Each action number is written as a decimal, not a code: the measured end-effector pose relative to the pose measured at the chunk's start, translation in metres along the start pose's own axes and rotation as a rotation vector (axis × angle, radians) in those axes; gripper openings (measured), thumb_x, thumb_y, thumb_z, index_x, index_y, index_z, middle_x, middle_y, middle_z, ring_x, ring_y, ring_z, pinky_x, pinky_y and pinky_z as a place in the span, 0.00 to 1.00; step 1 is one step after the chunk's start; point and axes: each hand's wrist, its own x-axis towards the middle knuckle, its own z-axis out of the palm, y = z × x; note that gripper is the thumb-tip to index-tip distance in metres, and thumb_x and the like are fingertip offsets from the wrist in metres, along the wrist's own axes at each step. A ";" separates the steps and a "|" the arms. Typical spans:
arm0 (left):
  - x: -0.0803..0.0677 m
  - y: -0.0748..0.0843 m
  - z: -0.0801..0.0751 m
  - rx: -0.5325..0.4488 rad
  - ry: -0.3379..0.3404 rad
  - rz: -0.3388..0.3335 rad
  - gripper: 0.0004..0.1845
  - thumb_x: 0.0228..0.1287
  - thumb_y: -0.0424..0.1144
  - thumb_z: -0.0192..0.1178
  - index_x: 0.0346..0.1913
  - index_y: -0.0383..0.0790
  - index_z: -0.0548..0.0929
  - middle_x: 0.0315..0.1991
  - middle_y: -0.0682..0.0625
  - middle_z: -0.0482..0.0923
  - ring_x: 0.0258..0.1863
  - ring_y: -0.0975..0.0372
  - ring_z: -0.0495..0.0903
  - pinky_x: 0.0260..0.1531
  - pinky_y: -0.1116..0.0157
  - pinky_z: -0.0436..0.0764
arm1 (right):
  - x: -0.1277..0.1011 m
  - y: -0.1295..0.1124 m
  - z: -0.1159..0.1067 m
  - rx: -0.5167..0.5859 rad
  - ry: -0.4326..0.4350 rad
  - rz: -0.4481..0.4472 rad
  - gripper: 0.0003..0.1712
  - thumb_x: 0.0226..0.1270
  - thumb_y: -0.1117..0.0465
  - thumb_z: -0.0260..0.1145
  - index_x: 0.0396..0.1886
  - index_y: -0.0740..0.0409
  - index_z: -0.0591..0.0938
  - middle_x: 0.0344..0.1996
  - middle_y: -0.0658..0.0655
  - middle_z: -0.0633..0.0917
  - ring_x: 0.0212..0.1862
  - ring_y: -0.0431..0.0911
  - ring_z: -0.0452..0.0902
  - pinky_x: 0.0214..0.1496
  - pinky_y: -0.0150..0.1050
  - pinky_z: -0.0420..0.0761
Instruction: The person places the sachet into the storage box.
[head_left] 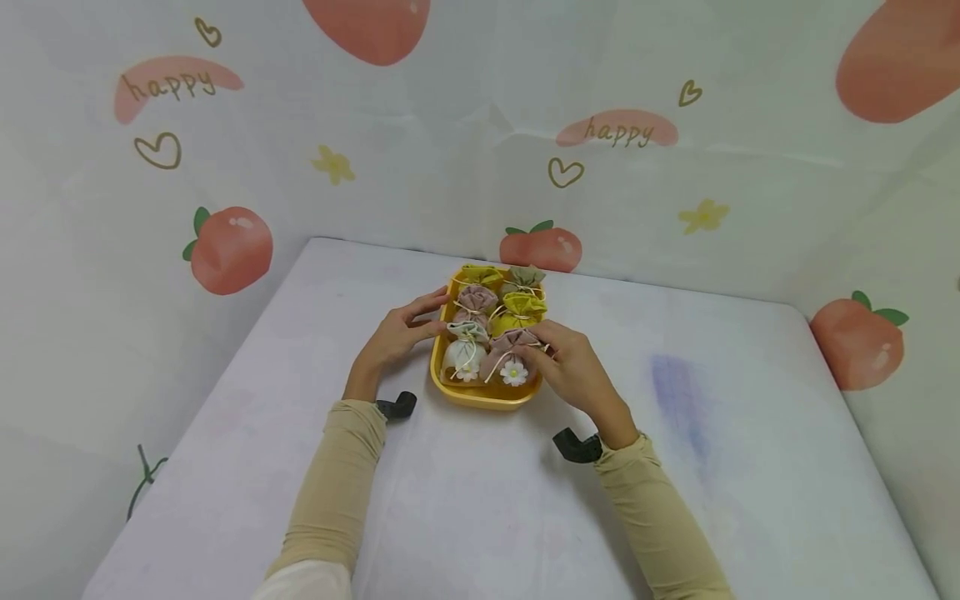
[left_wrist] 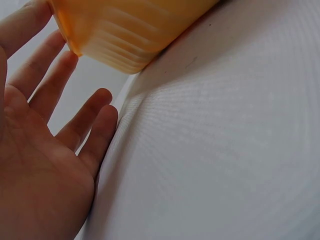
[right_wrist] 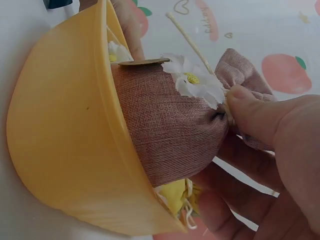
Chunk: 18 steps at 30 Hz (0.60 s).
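Note:
A yellow plastic basket (head_left: 487, 402) stands on the table, filled with small drawstring pouches. With thumb and fingers my right hand (head_left: 570, 364) pinches the gathered neck of a mauve pouch (right_wrist: 165, 127) at the basket's front right. That pouch bears a white flower (right_wrist: 197, 80), and its lower part sits behind the basket wall. Fairly straight fingers of my left hand (head_left: 397, 337) touch the basket's left rim. Beside the mauve pouch is a pale pouch (head_left: 459, 358); behind them are a second mauve pouch (head_left: 474, 304), two yellow pouches and a grey-green pouch (head_left: 525, 279).
The table (head_left: 465, 517) has a pale cover with a purple smudge (head_left: 678, 400) on the right. A fruit-printed cloth (head_left: 450, 142) hangs along its back and sides. Each wrist carries a black mount, left (head_left: 397, 406) and right (head_left: 577, 447).

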 end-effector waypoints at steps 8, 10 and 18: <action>0.001 0.000 0.001 0.009 0.013 -0.004 0.32 0.66 0.57 0.66 0.72 0.56 0.74 0.79 0.66 0.61 0.80 0.59 0.61 0.77 0.50 0.66 | -0.001 0.004 0.001 -0.079 -0.055 0.054 0.06 0.69 0.56 0.70 0.33 0.51 0.83 0.24 0.47 0.80 0.27 0.41 0.71 0.30 0.33 0.72; 0.001 -0.001 0.001 0.008 0.015 -0.001 0.32 0.67 0.56 0.66 0.72 0.56 0.74 0.79 0.65 0.61 0.80 0.58 0.61 0.77 0.50 0.67 | -0.002 0.005 0.004 -0.093 -0.072 0.077 0.09 0.69 0.55 0.71 0.30 0.51 0.82 0.23 0.47 0.79 0.26 0.42 0.70 0.29 0.33 0.70; 0.000 0.000 0.001 0.004 0.005 -0.004 0.30 0.69 0.53 0.65 0.72 0.54 0.74 0.79 0.63 0.61 0.80 0.58 0.60 0.78 0.49 0.65 | 0.000 0.006 0.017 -0.149 -0.116 0.164 0.08 0.67 0.51 0.73 0.32 0.49 0.86 0.24 0.47 0.83 0.27 0.41 0.73 0.30 0.32 0.72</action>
